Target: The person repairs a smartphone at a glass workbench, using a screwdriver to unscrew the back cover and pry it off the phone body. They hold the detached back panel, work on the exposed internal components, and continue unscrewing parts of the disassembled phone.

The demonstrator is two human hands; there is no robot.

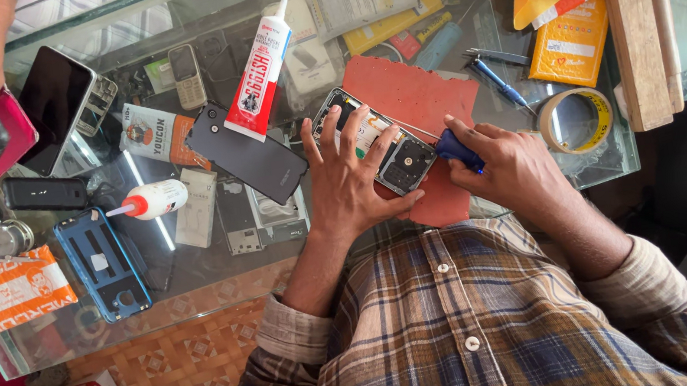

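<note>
At far left on the glass table (197,276) I note an orange-and-white flat packet (8,291), then a red-and-white glue tube (259,71). My left hand (352,174) lies spread flat on the opened phone (381,140), which rests on a red mat (419,96). My right hand (508,166) pinches a blue-handled screwdriver (456,149), tip at the phone. A yellow packet (570,43) lies further right.

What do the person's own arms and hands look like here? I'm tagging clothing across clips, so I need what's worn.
Both hands, left hand and right hand, are bare: no gloves, and no rings or watch that I can see. The sleeves are rolled up to about mid-forearm, with the lighter beige inside showing at the folded cuffs. They belong to a plaid shirt in brown, blue and cream with white buttons.
</note>
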